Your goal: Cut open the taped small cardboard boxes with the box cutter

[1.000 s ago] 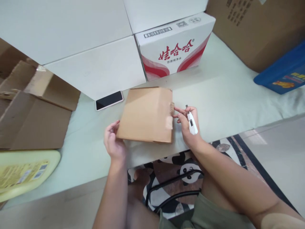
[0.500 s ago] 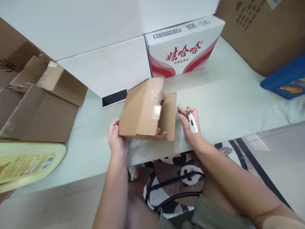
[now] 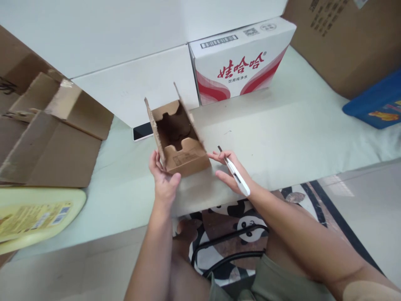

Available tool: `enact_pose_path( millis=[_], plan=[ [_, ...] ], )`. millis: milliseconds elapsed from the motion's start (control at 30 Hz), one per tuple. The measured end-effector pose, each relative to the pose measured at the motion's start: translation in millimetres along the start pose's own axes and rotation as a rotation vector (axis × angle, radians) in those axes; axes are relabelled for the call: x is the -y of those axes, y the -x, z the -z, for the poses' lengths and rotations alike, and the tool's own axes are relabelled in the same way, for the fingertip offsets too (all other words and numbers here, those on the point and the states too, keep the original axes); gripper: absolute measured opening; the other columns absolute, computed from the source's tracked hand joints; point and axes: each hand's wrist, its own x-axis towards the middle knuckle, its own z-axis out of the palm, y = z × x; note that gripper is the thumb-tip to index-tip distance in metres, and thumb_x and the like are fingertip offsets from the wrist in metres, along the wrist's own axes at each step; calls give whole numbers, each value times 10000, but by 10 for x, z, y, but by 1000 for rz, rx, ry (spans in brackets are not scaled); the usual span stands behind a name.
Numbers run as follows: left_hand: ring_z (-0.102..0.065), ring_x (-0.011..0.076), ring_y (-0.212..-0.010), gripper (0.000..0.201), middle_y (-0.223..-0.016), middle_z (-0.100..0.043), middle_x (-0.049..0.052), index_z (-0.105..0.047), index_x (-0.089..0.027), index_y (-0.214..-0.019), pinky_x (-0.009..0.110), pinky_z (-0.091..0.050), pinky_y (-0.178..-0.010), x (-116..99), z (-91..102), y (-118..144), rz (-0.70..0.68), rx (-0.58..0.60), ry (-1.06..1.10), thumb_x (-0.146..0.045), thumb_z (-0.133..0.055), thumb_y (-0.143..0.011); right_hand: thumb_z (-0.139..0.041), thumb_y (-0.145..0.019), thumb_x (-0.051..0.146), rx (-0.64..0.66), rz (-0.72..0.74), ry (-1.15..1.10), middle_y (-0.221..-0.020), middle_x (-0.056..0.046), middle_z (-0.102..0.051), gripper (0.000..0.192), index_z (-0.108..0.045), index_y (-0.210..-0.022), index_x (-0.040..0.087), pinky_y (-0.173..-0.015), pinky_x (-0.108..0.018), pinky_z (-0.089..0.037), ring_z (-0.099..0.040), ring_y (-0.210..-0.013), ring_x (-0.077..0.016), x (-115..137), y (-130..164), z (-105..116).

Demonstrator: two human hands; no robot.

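Turning since half a second ago, the box (image 3: 188, 164) is now facing its open mouth upward instead of to the right, and the right hand (image 3: 216, 164) is sitting further left, closer to it. The box is resting on the cloth (image 3: 282, 125), between the two hands near its front edge. Two long flaps (image 3: 155, 129) are standing up on its left and right sides, while shorter notched flaps are leaning over the near and far ends; the interior is looking too dark to read.

The left hand (image 3: 163, 177) is holding the near left corner, its fingers bending against the left side and its thumb stretching apart from them along the front. The right hand is keeping the cutter (image 3: 238, 179) against its palm, bent fingers closing around it and the blade (image 3: 219, 148) pointing up and away. Its forefinger is reaching to the near right corner, contact being hard to tell, and its thumb is stretching out free.

Behind the box, the phone (image 3: 142, 131) is lying partly hidden.
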Motion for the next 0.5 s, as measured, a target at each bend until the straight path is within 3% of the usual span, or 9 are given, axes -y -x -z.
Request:
enact_pose_path(
  millis=[67,167,267,400,500],
  plan=[
    [-494,333,-1475,942,-1574,-475,95,-435,-431,-1443,507,-458,-1170,-23,-12,15,-24,5,8,-656,-903,-656,-701,-936,611,17,21,8,-1439,-131,-701,426,-430,-1093,321,-1291,-641,-309,-425,-1591,-296,0,20,-14],
    [-434,349,-1525,814,-1557,-479,103,-513,-373,-1324,518,-398,-1220,-72,-17,8,-79,-30,-27,-691,-879,-670,-688,-939,626,-44,51,9,-1270,-92,-765,427,-424,-1083,324,-1285,-637,-335,-512,-1531,-287,-22,28,-36],
    [-537,336,-1423,734,-1456,-546,102,-516,-347,-1280,520,-445,-1176,-175,-38,-35,-100,-71,-42,-696,-840,-721,-673,-938,649,-83,64,9,-1176,-72,-774,432,-422,-1073,325,-1276,-628,-355,-563,-1485,-286,-26,20,-54],
    [-606,311,-1330,695,-1396,-600,104,-564,-296,-1272,474,-496,-1132,-352,-71,-100,-92,-104,-113,-673,-830,-752,-660,-956,617,19,52,27,-1231,-106,-774,406,-423,-1090,316,-1258,-642,-365,-506,-1535,-298,25,28,-69],
    [-663,279,-1219,554,-1252,-677,100,-651,-236,-1164,432,-542,-1064,-393,-1,-157,14,-191,-149,-622,-807,-799,-661,-953,598,74,14,41,-1267,-124,-769,394,-420,-1081,314,-1236,-643,-383,-525,-1520,-309,28,35,-76]
  ],
)
